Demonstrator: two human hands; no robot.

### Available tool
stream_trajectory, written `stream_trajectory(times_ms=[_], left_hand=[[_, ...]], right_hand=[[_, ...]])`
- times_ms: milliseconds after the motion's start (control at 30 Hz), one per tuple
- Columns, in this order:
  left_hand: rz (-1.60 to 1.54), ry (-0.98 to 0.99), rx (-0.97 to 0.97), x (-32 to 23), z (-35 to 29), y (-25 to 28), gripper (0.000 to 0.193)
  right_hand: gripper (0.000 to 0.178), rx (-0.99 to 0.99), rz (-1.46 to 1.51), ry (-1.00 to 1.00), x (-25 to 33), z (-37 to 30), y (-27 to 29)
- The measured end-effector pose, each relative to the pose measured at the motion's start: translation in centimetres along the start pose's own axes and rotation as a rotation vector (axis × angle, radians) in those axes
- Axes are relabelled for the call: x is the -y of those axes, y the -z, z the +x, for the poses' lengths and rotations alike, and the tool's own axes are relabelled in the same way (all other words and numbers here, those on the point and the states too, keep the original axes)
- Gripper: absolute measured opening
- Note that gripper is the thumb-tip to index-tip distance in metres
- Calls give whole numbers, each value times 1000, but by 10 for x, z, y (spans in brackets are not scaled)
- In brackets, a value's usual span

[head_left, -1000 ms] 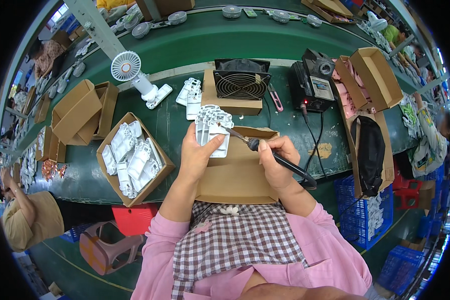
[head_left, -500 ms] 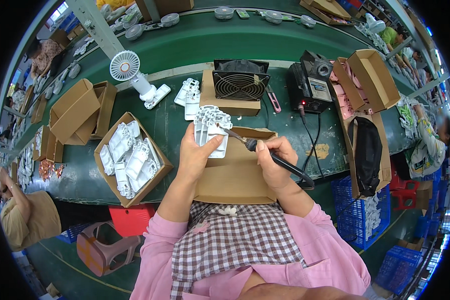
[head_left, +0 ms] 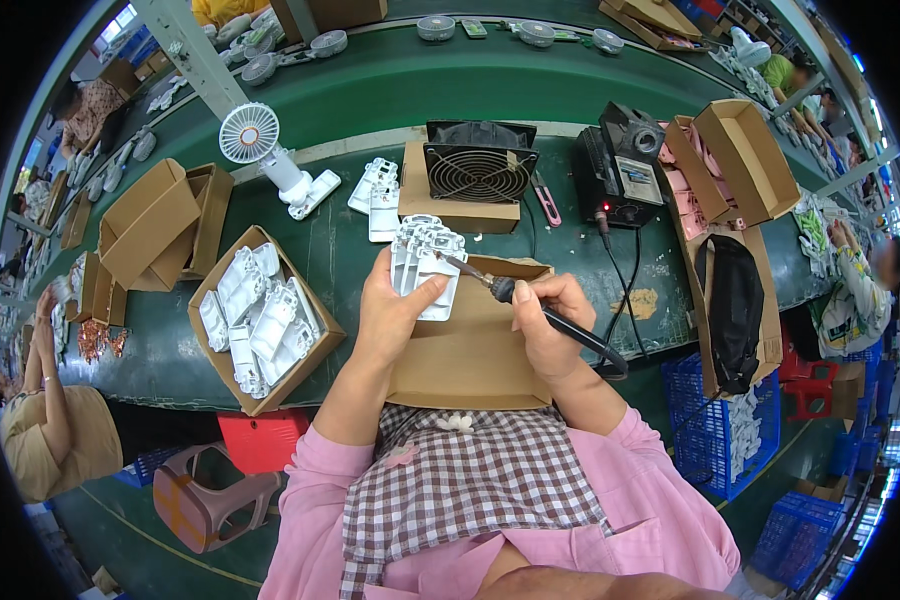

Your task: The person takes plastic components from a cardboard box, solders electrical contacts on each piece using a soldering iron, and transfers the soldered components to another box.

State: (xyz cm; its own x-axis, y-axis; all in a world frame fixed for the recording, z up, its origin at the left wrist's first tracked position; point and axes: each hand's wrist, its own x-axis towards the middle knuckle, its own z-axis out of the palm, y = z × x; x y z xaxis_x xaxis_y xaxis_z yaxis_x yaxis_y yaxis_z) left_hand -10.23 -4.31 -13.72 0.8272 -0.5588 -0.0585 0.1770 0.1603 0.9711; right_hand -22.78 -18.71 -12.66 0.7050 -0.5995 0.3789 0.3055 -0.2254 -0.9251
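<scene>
casings (head_left: 428, 278) of white moulded plastic, ribbed and stepped, sit just left of the frame's centre, overlapping like fanned cards. the left hand (head_left: 388, 315) has its fingers pinching them, thumb flat across the smooth lower face. from the right, the right hand (head_left: 550, 325) has its fingers closed around the black handle of a soldering iron (head_left: 501, 289); its thin metal tip reaches the upper casing surface, though i cannot tell if it touches. beneath both hands lies a shallow tray (head_left: 470, 370) of plain brown cardboard, on a glossy, scuffed green bench (head_left: 315, 245). at centre left, a square cardboard box (head_left: 303, 363) holds a jumble of similar hollow white shells. upper centre, a black fan (head_left: 480, 172) shows a round wire grille of concentric rings. upper right stands a boxy black soldering station (head_left: 620, 180) with a red light; below it, right, lies a limp black fabric pouch (head_left: 738, 315).
</scene>
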Motion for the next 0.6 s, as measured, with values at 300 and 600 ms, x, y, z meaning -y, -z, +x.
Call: stream_trajectory(times_ms=[300,600], left_hand=[[-20,-8,5,0,0,-1,45],[-37,2,14,1,1,0,46]], right_hand=[[12,9,-9,4,-1,1,0],[13,-12,19,12,-2,-1,2]])
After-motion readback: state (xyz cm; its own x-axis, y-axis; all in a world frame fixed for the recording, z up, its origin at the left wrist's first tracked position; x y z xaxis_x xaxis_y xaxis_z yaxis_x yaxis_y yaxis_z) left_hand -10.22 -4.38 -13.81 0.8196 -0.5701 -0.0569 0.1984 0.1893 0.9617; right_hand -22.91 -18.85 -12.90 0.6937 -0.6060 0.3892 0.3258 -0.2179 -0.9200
